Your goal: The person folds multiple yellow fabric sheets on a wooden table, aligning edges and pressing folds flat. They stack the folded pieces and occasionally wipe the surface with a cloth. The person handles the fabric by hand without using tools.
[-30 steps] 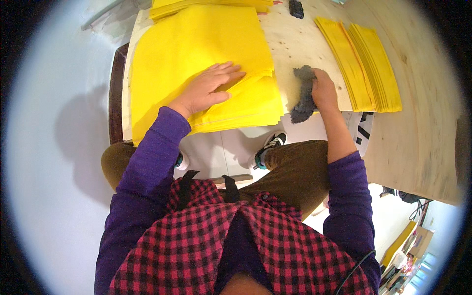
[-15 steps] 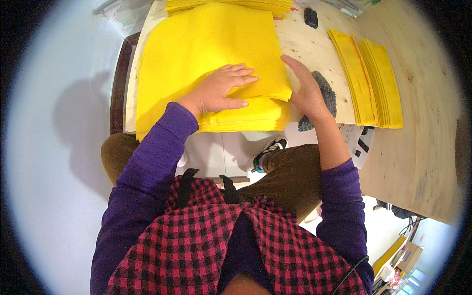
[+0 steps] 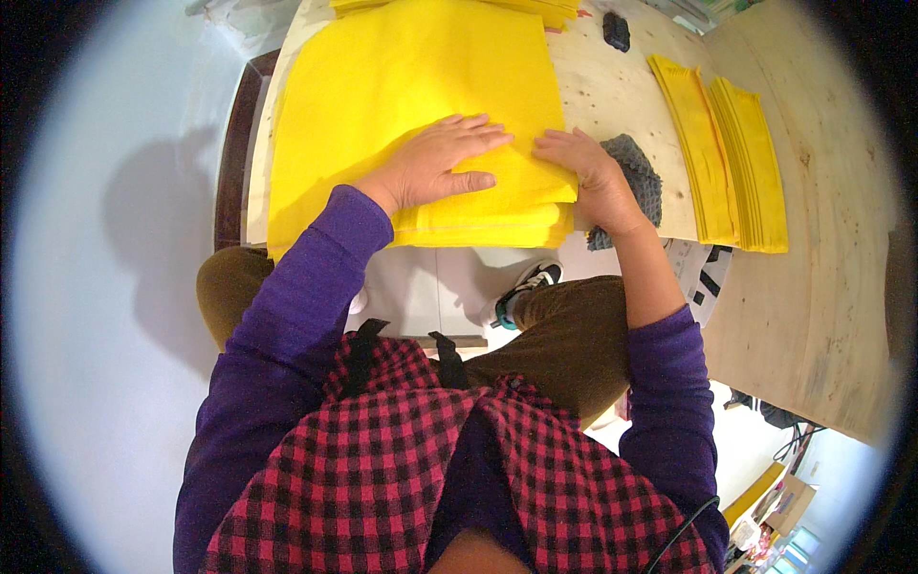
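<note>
A stack of yellow fabric sheets lies in front of me, its near edge hanging a little past the table edge. Flat on the top sheet rests my left hand, fingers stretched out to the right. My right hand is at the stack's right edge, fingertips laid on the yellow fabric and palm beside its near right corner. Neither hand grips anything that I can see. Just right of that hand is a dark grey textured cloth, partly covered by the wrist.
Two folded yellow fabric bundles lie on the wooden table to the right. A small black object sits at the far side. More yellow fabric is behind the stack. A wooden panel borders the right.
My right hand has moved from upright beside the stack onto its right edge, fingers now lying over the fabric. The raised near right corner looks flatter. My left hand stays on top.
</note>
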The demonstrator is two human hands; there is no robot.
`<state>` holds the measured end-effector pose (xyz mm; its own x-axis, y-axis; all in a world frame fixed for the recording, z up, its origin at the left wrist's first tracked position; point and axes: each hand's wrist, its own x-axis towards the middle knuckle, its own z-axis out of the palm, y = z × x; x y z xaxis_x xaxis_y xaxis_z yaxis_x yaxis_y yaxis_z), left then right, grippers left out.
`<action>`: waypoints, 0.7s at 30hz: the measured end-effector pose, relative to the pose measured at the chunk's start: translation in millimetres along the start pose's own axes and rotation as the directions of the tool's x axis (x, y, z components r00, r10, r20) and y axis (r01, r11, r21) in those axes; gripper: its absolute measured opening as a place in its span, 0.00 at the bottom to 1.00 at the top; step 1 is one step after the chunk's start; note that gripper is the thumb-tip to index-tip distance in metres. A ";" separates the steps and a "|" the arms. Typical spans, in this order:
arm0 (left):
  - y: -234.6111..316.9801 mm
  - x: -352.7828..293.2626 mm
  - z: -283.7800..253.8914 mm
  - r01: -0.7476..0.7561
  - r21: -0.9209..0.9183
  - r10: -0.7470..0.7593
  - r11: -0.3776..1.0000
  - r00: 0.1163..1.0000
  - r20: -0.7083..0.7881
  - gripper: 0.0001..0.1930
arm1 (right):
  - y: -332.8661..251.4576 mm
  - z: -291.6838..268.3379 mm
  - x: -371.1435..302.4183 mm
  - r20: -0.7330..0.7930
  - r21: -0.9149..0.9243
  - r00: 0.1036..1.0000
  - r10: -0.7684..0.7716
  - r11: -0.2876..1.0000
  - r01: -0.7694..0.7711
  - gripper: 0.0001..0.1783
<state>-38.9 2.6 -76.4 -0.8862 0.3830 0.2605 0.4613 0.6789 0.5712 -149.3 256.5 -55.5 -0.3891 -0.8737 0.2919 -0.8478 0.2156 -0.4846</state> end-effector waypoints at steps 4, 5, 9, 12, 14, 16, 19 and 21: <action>0.5 -0.5 0.2 0.006 -0.018 -0.006 1.000 1.000 -0.005 0.35 | 0.3 3.1 -2.4 -0.012 0.023 1.000 0.013 1.000 -0.013 0.22; 0.4 -0.4 0.3 0.009 -0.017 -0.009 1.000 1.000 -0.001 0.34 | 0.3 4.0 -3.1 -0.025 0.020 1.000 0.001 1.000 0.000 0.19; -0.3 -0.4 0.6 0.004 -0.056 -0.005 0.998 1.000 -0.016 0.32 | 2.2 7.4 -3.1 -0.008 0.050 1.000 0.012 0.999 -0.012 0.21; 0.8 0.8 -0.4 0.004 -0.134 -0.014 0.991 0.998 -0.068 0.29 | 4.8 8.2 -2.1 0.003 0.069 1.000 0.003 0.998 -0.004 0.25; 3.3 1.8 -4.4 0.005 -0.147 -0.025 0.989 0.991 -0.130 0.27 | 5.6 7.8 -2.1 0.007 0.065 1.000 0.008 0.998 -0.008 0.24; 6.1 1.6 -13.5 0.032 -0.116 -0.054 0.993 0.980 -0.191 0.25 | 5.4 7.0 -2.6 -0.005 0.088 1.000 0.015 0.996 -0.014 0.23; 11.4 -15.4 -37.5 -0.015 -0.090 -0.010 0.996 0.963 -0.271 0.24 | 3.3 7.1 -3.4 -0.002 0.117 0.999 0.039 0.992 -0.038 0.23; 15.1 -36.5 -54.6 0.072 -0.087 -0.091 0.994 0.966 -0.244 0.25 | 2.5 8.0 -3.0 -0.001 0.155 0.998 0.058 0.986 -0.057 0.22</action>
<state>-1.9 -35.4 -34.7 -0.9079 0.1552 0.3893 0.3910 0.6479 0.6536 -147.3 256.2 -64.2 -0.4379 -0.8595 0.2636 -0.7581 0.1954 -0.6222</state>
